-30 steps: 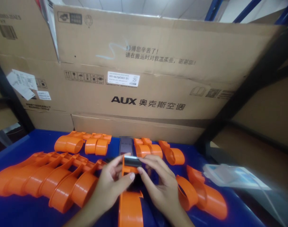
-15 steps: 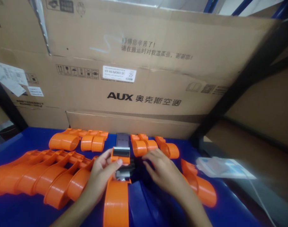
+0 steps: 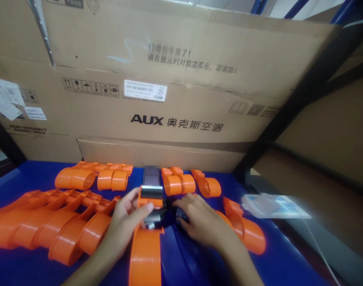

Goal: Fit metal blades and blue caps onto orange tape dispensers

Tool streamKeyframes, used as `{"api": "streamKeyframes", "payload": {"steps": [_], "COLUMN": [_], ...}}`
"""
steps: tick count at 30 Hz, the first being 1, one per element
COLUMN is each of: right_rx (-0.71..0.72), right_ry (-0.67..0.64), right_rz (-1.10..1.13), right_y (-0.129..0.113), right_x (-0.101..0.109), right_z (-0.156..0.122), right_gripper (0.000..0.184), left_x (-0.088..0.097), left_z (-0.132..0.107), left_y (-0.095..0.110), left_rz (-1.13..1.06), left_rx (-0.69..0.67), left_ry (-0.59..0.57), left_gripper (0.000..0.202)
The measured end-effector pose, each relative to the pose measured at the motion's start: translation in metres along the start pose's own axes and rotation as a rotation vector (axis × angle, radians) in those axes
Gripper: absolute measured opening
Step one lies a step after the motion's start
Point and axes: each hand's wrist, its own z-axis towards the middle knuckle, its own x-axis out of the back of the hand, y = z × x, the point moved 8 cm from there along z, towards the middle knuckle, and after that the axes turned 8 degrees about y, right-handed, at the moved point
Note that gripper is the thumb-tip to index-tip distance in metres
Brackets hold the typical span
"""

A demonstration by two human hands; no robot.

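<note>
My left hand (image 3: 129, 216) is closed around the front of an orange tape dispenser (image 3: 145, 258), thumb on top. A toothed metal blade (image 3: 151, 192) with a dark strip crosses its front end. Below the thumb lie shiny dark and silvery parts (image 3: 153, 218), which I cannot make out fully. My right hand (image 3: 199, 218) is closed, fingers curled down, over a dark blue plastic bag (image 3: 178, 258) just right of the dispenser. Something dark shows between its thumb and fingers; its kind is unclear.
Several orange tape dispensers (image 3: 65, 234) stand in a row at the left. More orange dispensers (image 3: 112, 179) line the back, and others (image 3: 250, 234) stand at the right. A clear package (image 3: 273, 206) lies at the right edge. A large cardboard box (image 3: 181, 91) closes off the back of the blue tabletop (image 3: 20, 270).
My right hand has come down onto the blue bag and closed its fingers on something dark. The left hand keeps its hold on the dispenser. The whole view has shifted slightly.
</note>
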Motion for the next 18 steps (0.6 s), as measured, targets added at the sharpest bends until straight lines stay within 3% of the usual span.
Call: {"api": "streamKeyframes", "payload": {"steps": [4,8,11,15,18], "right_rx": [0.022,0.034,0.05,-0.01,-0.114], "right_ry": [-0.082,-0.081,0.005,0.236,0.317], "right_rz": [-0.011,0.022,0.107,0.344,0.578], "right_y": [-0.006,-0.013,-0.02,-0.025,-0.025], "right_x": [-0.003,0.002,0.013,0.028,0.022], "right_z": [0.002,0.006,0.009,0.007,0.003], "right_gripper": [0.031,0.024,0.021,0.012,0.01], "left_x": [0.001,0.0,-0.001,0.0,-0.002], "left_z": [0.0,0.0,-0.001,-0.001,-0.003], "left_y": [-0.001,-0.003,-0.003,-0.002,-0.001], "left_rz": [0.039,0.023,0.016,0.043,0.064], "left_rx": [-0.018,-0.005,-0.008,-0.007,-0.019], "left_ry": [-0.008,-0.033,-0.049,-0.016,-0.028], "left_gripper": [0.043,0.037,0.035,0.04,0.037]}}
